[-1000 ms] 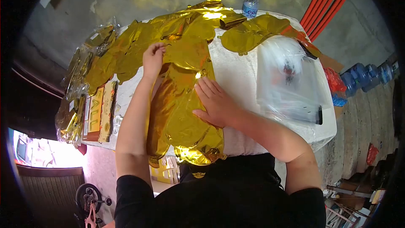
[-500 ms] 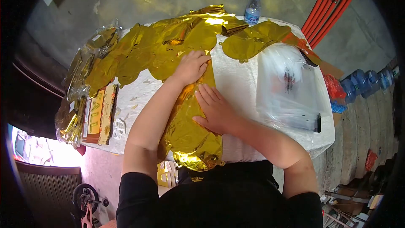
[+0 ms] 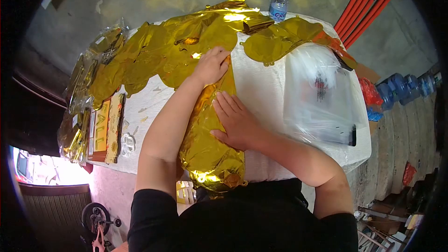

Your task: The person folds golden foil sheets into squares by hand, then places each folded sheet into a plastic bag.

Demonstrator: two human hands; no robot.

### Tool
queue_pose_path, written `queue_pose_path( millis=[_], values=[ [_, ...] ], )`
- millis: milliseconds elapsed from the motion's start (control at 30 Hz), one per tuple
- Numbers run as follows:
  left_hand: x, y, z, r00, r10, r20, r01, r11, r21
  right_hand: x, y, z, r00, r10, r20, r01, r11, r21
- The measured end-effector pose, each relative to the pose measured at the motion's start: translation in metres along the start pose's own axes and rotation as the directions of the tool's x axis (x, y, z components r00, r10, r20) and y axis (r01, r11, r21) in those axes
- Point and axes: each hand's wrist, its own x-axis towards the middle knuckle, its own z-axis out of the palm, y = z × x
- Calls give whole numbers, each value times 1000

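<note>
A long gold foil piece (image 3: 212,158) runs from mid-table down to the near edge, close to my body. On its lower part my right hand (image 3: 234,121) lies flat, fingers stretched out. Farther up, my left hand (image 3: 211,66) has its fingers curled down on the top of the foil; what they grip, if anything, is hidden. Beyond the hands, more flat gold foil sheets (image 3: 144,58) spread across the back and left of the table, and another gold foil piece (image 3: 268,46) lies at the back right.
The white-covered table (image 3: 259,93) holds a stack of clear plastic bags (image 3: 317,98) on the right. A water bottle (image 3: 278,4) stands at the back. Printed cards (image 3: 108,128), white plastic rings (image 3: 127,144) and wrapped foil packs (image 3: 74,133) lie at left.
Both hands stay pressed on the foil in nearly the same places. The view has shifted slightly, and the lower end of the foil looks a little more wrinkled and rounded.
</note>
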Motion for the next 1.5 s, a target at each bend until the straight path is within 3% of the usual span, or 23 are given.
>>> queue_pose_path(
  millis=[133, 300, 433, 500, 567, 700, 800, 967, 1033, 1067, 1133, 1167, 1233, 1300, 1433, 1500],
  values=[
    [7, -5, -2, 998, -41, 44, 44, 996, -74, 1, 1, 0, 1000, -9, -11, 9, 1000, 7],
    [-5, -5, -42, 996, -79, -38, 67, 968, -241, 1, 3, 3, 1000, -18, -25, 17, 1000, -17],
    [-73, 22, -95, 976, -218, 22, 218, 976, 2, 2, 3, 2, 998, -19, -58, 20, 1000, 20],
    [-115, 49, -120, 915, -396, 80, 387, 916, 106, 2, 3, 0, 998, -25, -59, 27, 999, 36],
    [-165, 47, -128, 927, -375, 21, 366, 915, 167, 3, 2, 0, 998, -37, -56, 40, 998, 57],
    [-226, 75, -141, 882, -455, -126, 471, 828, 304, 4, 4, 1, 998, -38, -57, 40, 999, 35],
    [-241, 98, -155, 650, -760, -23, 747, 633, 203, 4, 3, -2, 999, -35, -27, 35, 999, 9],
    [-248, 107, -157, 615, -788, 4, 779, 609, 150, 5, 4, -2, 1000, -28, -11, 28, 999, -23],
    [-246, 112, -164, 554, -822, 135, 829, 559, 4, 4, 4, -3, 999, -28, -15, 28, 1000, -10],
    [-249, 111, -163, 555, -820, 136, 828, 561, 4, 4, 4, -3, 999, -28, -16, 28, 1000, 3],
    [-261, 111, -159, 549, -824, 138, 774, 439, -456, 4, 4, -3, 999, -26, -18, 26, 1000, -1],
    [-258, 120, -159, 549, -824, 140, 775, 438, -456, 3, 3, -3, 999, -28, -19, 27, 1000, -5],
    [-246, 147, -163, 645, -764, 20, 647, 532, -547, 4, 3, -4, 1000, -29, -10, 29, 1000, 0],
    [-240, 158, -161, 637, -771, 8, 667, 545, -509, 5, 2, -5, 999, -32, -3, 32, 999, 0],
    [-214, 183, -149, 767, -642, 16, 548, 642, -536, 5, 1, -8, 1000, -17, 13, 17, 1000, -17],
    [-198, 195, -139, 773, -618, 141, 515, 483, -708, 5, 3, -4, 1000, -20, 13, 20, 999, -28]
  ],
)
